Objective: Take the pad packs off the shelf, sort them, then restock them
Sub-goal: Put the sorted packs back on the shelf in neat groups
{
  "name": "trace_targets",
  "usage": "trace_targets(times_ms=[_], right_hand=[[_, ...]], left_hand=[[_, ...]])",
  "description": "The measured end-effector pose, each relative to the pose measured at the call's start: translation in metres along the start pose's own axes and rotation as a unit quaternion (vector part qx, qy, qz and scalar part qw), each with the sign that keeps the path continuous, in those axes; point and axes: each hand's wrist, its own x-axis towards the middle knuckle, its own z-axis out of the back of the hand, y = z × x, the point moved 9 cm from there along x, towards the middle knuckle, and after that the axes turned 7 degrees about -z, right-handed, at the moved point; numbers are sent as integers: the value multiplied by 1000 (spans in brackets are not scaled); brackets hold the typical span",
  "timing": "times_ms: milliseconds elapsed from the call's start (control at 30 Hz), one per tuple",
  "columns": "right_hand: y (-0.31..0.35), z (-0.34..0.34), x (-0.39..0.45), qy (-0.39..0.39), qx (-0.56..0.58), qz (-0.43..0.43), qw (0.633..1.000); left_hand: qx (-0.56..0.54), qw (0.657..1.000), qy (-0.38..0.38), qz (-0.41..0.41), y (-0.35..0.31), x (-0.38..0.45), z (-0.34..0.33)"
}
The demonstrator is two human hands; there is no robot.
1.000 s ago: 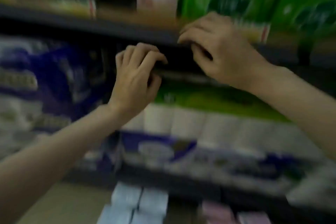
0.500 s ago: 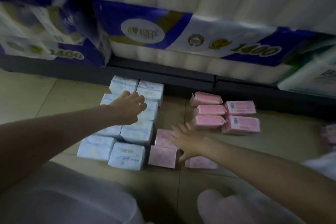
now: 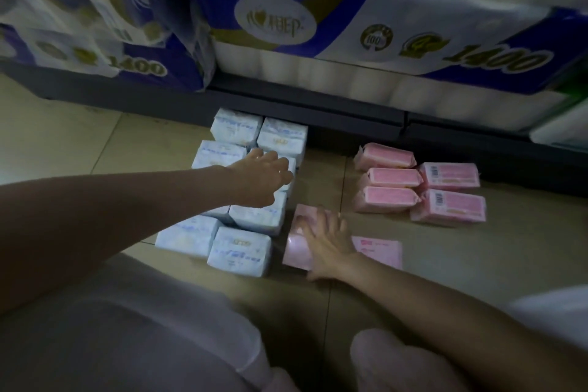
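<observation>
The left hand (image 3: 259,180) reaches over the block of pale blue pad packs (image 3: 241,250) on the floor (image 3: 477,264), fingers loosely extended, holding nothing. The right hand (image 3: 327,245) lies flat, fingers spread, on a light pink pad pack (image 3: 297,250) just right of that block. Farther right lie five darker pink pad packs (image 3: 448,207). Behind the block, toilet-paper bundles (image 3: 318,25) fill the shelf (image 3: 318,111).

Shop aisle: stocked tissue-roll multipacks (image 3: 318,29)
</observation>
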Motion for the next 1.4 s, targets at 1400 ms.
trace_targets(times_ms=[1400], right_hand=[[-43, 775, -162, -400, 4, -17, 916]], left_hand=[[-376, 669, -630, 121, 321, -281, 433]])
